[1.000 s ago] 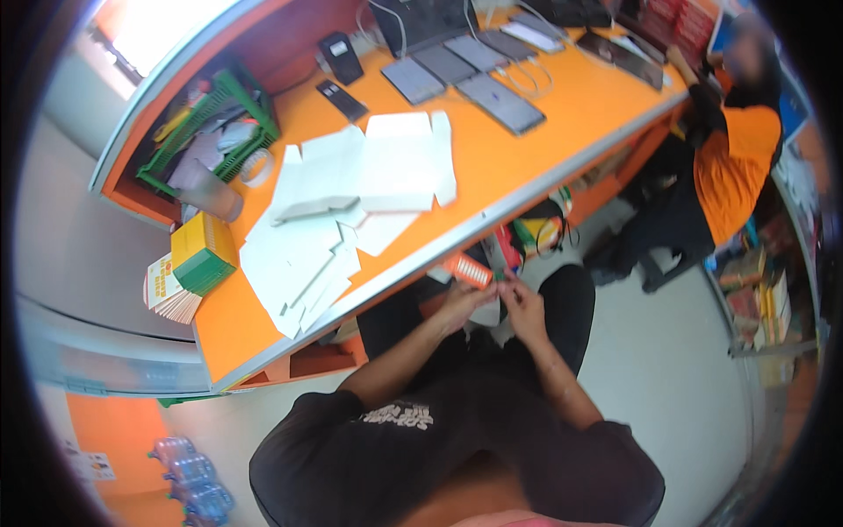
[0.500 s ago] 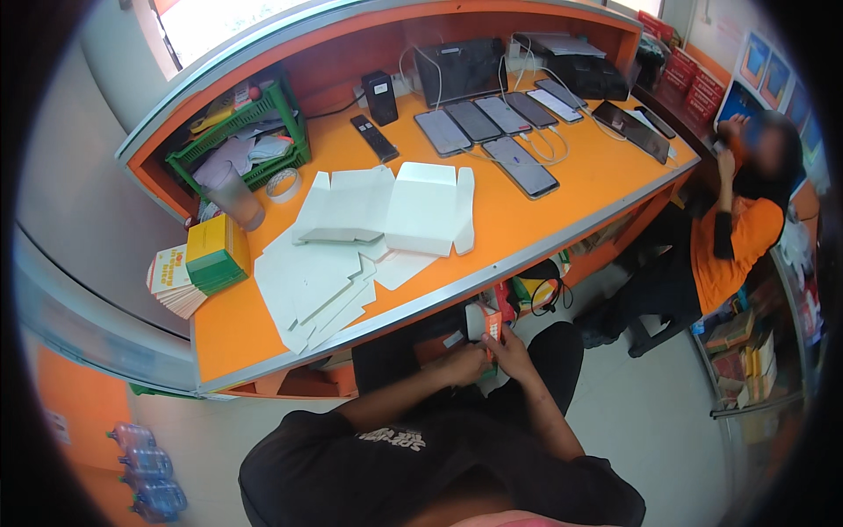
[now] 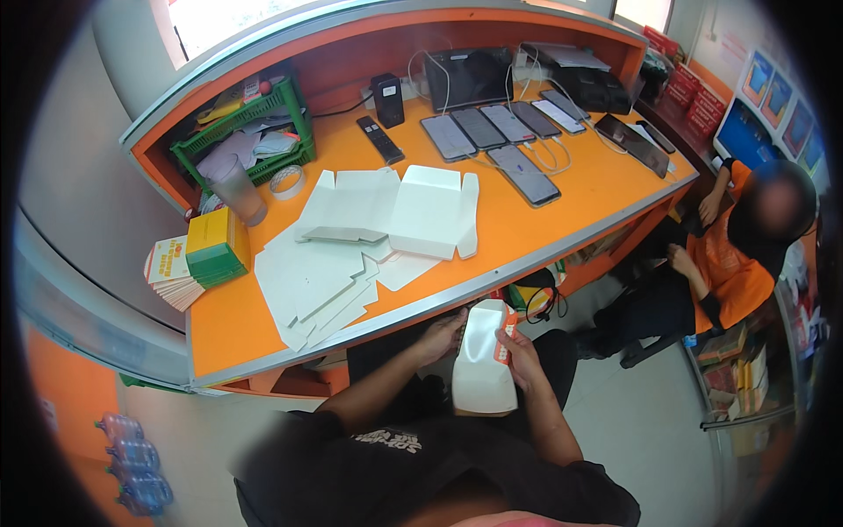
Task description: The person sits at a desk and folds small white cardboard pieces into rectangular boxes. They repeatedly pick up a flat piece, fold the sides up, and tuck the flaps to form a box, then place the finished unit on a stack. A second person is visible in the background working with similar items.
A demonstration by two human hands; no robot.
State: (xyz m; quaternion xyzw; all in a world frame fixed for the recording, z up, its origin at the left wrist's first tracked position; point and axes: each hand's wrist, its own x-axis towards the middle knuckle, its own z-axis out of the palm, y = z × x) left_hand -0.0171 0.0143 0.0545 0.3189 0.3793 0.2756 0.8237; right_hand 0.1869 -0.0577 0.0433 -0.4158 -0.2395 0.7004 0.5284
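A small folding carton (image 3: 486,360), plain white on the broad side facing up with an orange printed side, is above my lap below the table's front edge. My right hand (image 3: 525,358) is closed around its right side, fingers over the orange print. My left hand (image 3: 443,339) grips its left edge, some fingertips hidden behind the carton. On the table, several flat white carton blanks (image 3: 329,281) lie in an overlapping pile. A partly folded white carton blank (image 3: 426,211) rests on top of them.
Several phones (image 3: 524,174) with white cables, a laptop (image 3: 470,77) and a tablet (image 3: 632,146) cover the orange table's right half. A green tray rack (image 3: 241,132), clear tumbler (image 3: 237,189), tape roll (image 3: 286,182) and yellow-green box stack (image 3: 217,246) stand left. A co-worker (image 3: 733,250) sits right.
The carton has come up and toward me, its white side now facing up. My left hand has shifted to its left edge. The co-worker's hands have lowered.
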